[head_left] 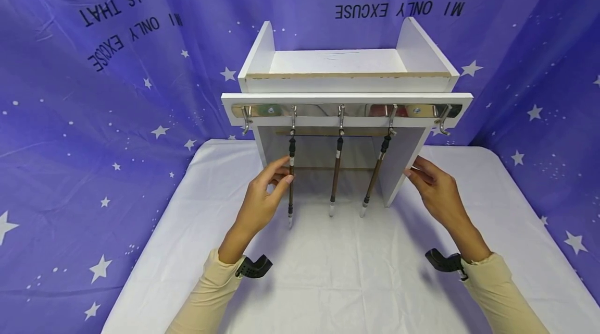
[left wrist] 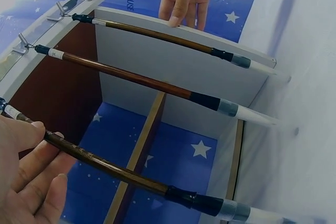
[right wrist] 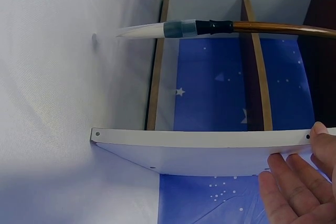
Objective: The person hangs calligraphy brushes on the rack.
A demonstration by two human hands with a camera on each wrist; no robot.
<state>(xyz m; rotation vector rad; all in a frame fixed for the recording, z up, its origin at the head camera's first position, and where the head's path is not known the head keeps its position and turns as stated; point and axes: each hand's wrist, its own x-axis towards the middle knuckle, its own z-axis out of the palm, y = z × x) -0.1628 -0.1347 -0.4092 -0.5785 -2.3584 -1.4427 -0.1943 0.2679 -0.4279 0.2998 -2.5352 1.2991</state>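
Observation:
A white shelf rack [head_left: 347,84] stands on the table, its front rail bearing several metal hooks. Three calligraphy brushes hang there, bristles down: a left brush [left wrist: 121,170], a middle brush [left wrist: 131,80] and a right brush [head_left: 375,175]. My left hand [head_left: 263,196] pinches the left brush by its dark handle between thumb and finger, below the hook. On the other side, my right hand [head_left: 436,190] holds the front edge of the right side panel [right wrist: 210,139], thumb on the edge and fingertips against the outer face.
A white cloth [head_left: 337,282] covers the table under the rack. Behind and at both sides hangs a purple curtain [head_left: 140,89] with stars and lettering. The rack's top has an open tray [head_left: 335,60]. The outermost left hook [head_left: 246,119] and right hook [head_left: 442,119] carry no brush.

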